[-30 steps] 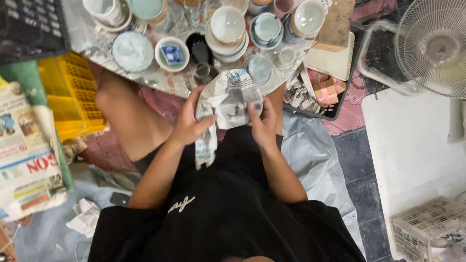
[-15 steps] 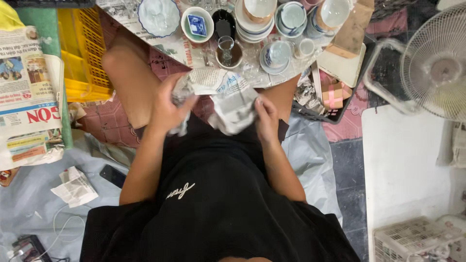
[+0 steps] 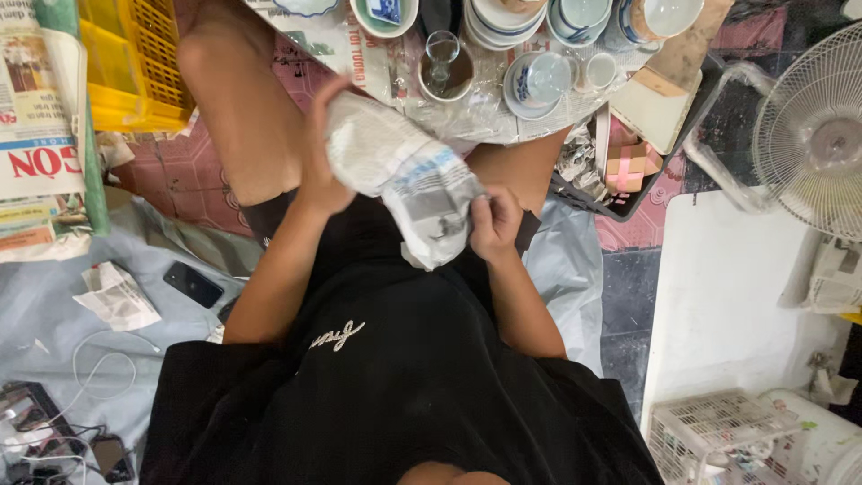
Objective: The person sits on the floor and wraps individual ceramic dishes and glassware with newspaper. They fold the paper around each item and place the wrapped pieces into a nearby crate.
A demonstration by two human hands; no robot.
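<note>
A black garment covers the person's lap at the bottom of the view. Just above it, both hands hold a newspaper-wrapped bundle [image 3: 402, 184] over the thighs. The right hand [image 3: 492, 224] is curled tight, pinching the paper at the bundle's lower, nearer end. The left hand [image 3: 321, 162] is spread along the upper end, fingers closed around it. The bundle is oblong; its long axis runs diagonally, from upper left by the left hand down to lower right by the right hand, where a loose flap of paper hangs toward the lap. What is inside cannot be seen.

To the left, on a pale plastic sheet [image 3: 54, 314] on the floor, lie a crumpled paper scrap [image 3: 117, 296] and a dark phone [image 3: 193, 284]. Farther left sit a newspaper stack [image 3: 36, 135] and a yellow crate [image 3: 130, 63]. Beyond the knees, a low worktop [image 3: 485, 112] carries bowls, cups and a small glass [image 3: 442, 52]. At right stands a white fan [image 3: 813, 135].
</note>
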